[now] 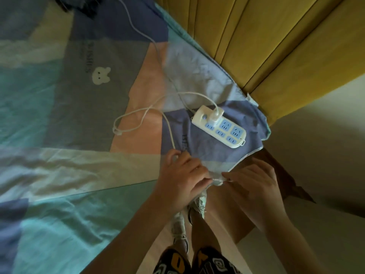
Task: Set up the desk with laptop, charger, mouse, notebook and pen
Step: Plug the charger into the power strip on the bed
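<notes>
**Both hands on the charger cable at the corner of the bed**

The left hand (184, 176) is curled with its fingers folded inward, pinching the white charger cable (169, 131) near the bed's corner. The right hand (254, 186) faces it, fingers bent and fingertips meeting the left hand's at a small white piece of the cable between them; exactly what that end piece is cannot be made out. The two hands are touching or very nearly so.

From the left hand the cable runs up across the bed, makes a loose loop held by a tie (117, 131), and curves back to a white charger plug (216, 115) seated in a white power strip (219, 127) with blue sockets. The strip lies flat on the bed near its corner, close above the hands. Its own lead (138, 30) trails away toward the far upper edge of the bed.

The bed is covered by a patchwork sheet (59, 115) of teal, grey, pink, blue and cream blocks, with a small white bunny print (101, 75). A yellow padded headboard (266, 42) stands at the upper right, beside a pale wall (325, 145). Below the hands are the person's bare legs, patterned shorts (197, 262) and light sneakers (179, 224) on a pale floor.
</notes>
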